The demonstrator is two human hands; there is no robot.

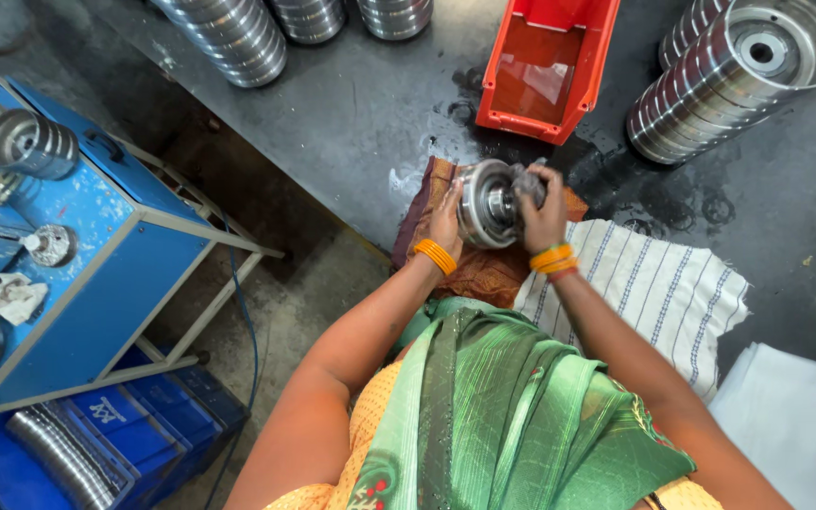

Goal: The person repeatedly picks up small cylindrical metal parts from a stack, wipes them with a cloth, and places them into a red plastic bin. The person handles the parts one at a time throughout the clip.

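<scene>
Metal pulley (486,203): a round grooved steel part held up over the brown cloth (484,269) at the near edge of the dark table (351,123), its open hub facing the person.
Axis: the hub bore points back toward the person, about 6 o'clock; the flat round face stands upright.
Left hand (447,217): at 9 o'clock of the pulley, fingers curled round its rim and gripping it.
Right hand (542,210): at 3 o'clock of the pulley, fingers closed on a grey rag (525,179) pressed against the hub side.
Nearer hand: both touch it; the left carries it, the right works its face.
Red bin (545,71): at 12 o'clock of the pulley, near, wet inside.
Striped cloth (658,288): at 4 o'clock, just beside the brown cloth.
Pulley stack (724,80): lying on its side at 2 o'clock, well apart.
</scene>
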